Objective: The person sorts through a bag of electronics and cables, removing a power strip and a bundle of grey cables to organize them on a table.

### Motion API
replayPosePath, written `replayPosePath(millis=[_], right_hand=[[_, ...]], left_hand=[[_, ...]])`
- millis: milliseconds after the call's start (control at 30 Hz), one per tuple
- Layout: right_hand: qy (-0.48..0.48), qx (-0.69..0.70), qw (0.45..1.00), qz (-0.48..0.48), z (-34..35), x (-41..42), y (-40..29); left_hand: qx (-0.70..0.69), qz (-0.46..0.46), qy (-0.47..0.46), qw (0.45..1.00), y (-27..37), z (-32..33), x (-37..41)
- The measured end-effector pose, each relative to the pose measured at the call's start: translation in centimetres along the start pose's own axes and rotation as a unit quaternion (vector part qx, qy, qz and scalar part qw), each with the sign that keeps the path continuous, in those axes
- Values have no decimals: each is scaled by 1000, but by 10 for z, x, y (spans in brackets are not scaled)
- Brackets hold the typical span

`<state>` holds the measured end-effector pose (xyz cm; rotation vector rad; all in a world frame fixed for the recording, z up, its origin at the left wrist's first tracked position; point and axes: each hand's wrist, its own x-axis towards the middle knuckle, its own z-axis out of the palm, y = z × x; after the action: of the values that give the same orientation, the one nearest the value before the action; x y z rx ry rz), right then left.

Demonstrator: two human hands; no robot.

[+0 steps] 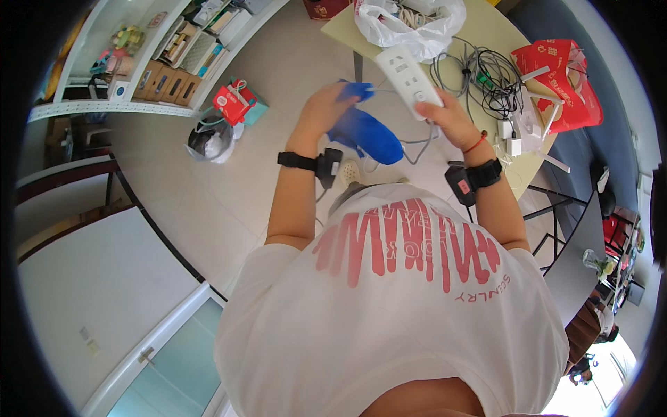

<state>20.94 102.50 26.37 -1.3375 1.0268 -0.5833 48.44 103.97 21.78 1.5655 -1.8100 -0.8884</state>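
Note:
My left hand (323, 113) grips a blue cloth (367, 133), part of which hangs below the fingers and looks slightly blurred. In my right hand (454, 121) is a white power strip (407, 78), held by its near end and tilted, with the socket face up. A grey cable (417, 151) loops down from the strip and passes behind the cloth. A gap separates cloth and strip. Both hands are in front of my body, beside the near-left edge of a pale yellow table (477, 26).
On the table are a white plastic bag (411, 26) of cables, coiled cables (487, 78), white adapters (510, 138) and a red bag (563, 88). A red gift bag (232, 104) and a clear bag (208, 140) stand on the floor near white shelves (172, 107).

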Motion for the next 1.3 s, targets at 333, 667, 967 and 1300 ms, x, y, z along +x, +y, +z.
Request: replayPosePath(millis=[333, 667, 967, 1300], right_hand=[[4, -36, 999, -19, -69, -13, 67], [3, -173, 968, -179, -17, 18, 41], [-139, -17, 990, 16, 5, -1, -13], [-21, -7, 996, 85, -68, -40, 24]], left_hand=[[134, 4, 102, 986, -39, -17, -21], [147, 49, -12, 988, 37, -9, -3], [49, 26, -41, 998, 30, 11, 3], [83, 9, 114, 990, -31, -37, 3]])
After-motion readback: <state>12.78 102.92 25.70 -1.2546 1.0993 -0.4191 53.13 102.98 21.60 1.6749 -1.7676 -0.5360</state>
